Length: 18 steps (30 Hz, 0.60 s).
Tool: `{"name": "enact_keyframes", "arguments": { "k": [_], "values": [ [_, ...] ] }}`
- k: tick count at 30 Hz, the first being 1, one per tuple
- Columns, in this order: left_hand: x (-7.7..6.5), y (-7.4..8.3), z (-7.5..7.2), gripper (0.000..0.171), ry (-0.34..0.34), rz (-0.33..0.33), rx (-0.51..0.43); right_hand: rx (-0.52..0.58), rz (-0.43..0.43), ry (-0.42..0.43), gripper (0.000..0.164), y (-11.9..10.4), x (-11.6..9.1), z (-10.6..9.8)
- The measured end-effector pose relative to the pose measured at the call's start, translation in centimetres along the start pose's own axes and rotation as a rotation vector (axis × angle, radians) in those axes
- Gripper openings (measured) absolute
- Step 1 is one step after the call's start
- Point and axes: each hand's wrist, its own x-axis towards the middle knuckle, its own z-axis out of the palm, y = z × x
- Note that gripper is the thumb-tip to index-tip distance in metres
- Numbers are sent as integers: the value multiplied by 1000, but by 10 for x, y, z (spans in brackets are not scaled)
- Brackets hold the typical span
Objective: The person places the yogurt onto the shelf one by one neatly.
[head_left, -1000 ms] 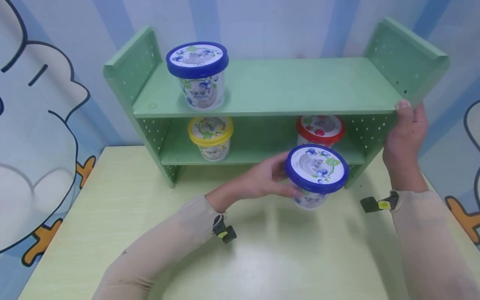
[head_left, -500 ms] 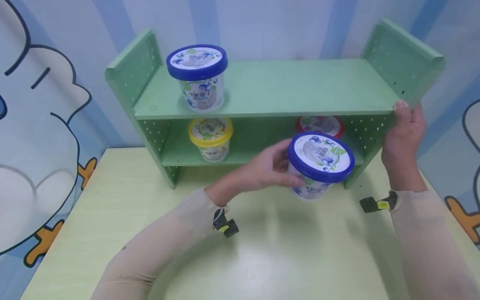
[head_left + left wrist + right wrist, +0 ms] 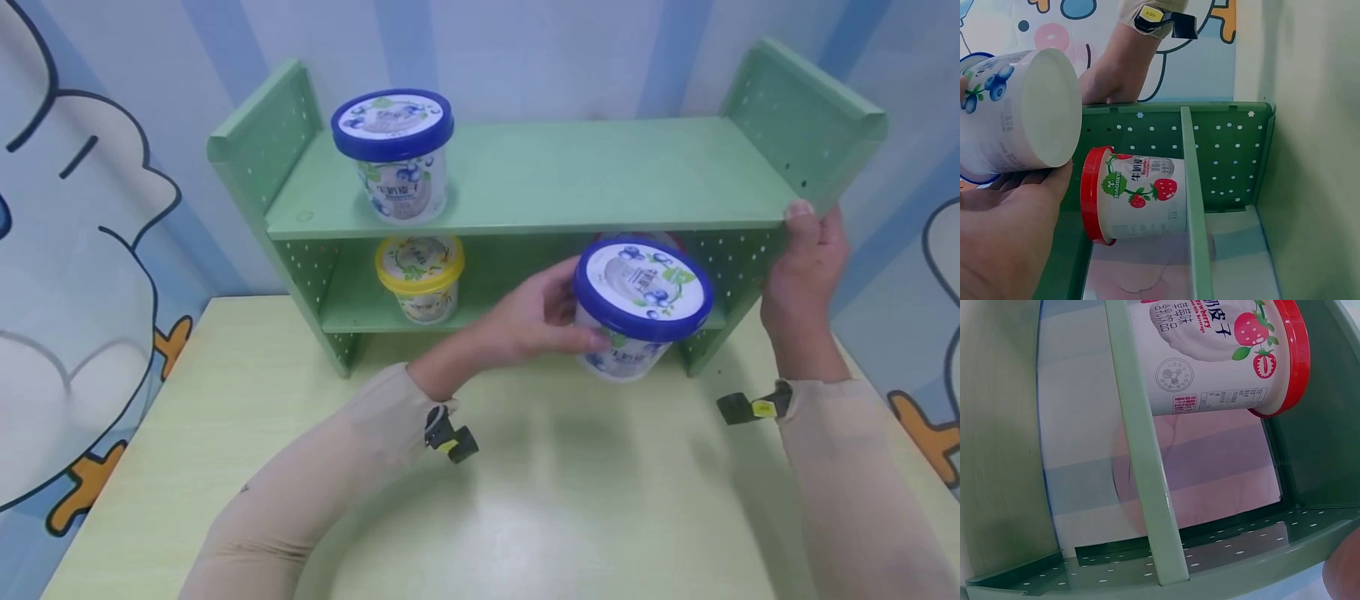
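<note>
My left hand [image 3: 536,321] grips a white tub with a blue lid and blueberry print [image 3: 643,292] round its side. The tub is held in the air in front of the shelf, lid up and tilted a little toward me. In the left wrist view its pale base [image 3: 1054,107] faces the camera. My right hand [image 3: 806,275] holds the right side panel of the green shelf [image 3: 600,171], thumb at the front edge by the top board. Behind the held tub, a red-lidded strawberry tub [image 3: 1144,194] stands on the lower board, mostly hidden in the head view.
Another blue-lidded tub [image 3: 401,158] stands on the top board at the left. Below it, a yellow-lidded tub [image 3: 422,279] stands on the lower board. The shelf stands on a pale table [image 3: 525,500] against a blue striped wall [image 3: 547,58] with cartoon figures.
My left hand has raised the blue-lidded tub and brought it slightly right, so it now covers most of the red-lidded tub in the head view. My right hand stays on the side panel.
</note>
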Motion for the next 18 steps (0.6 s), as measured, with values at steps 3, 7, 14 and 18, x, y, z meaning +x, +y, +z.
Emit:
{"name": "enact_keyframes", "arguments": {
  "k": [3,7,14,18],
  "values": [
    [1,2,0,79,4,-3,3,2,11,-5,24,-2,0,0],
    [3,4,1,78,11,-4,7,5,16,-9,24,-2,0,0],
    [7,10,2,76,24,15,4,-21,77,-6,25,-5,0,-2],
    [12,16,1,75,52,29,2,-49,113,-1,27,-7,0,-3]
  ]
}}
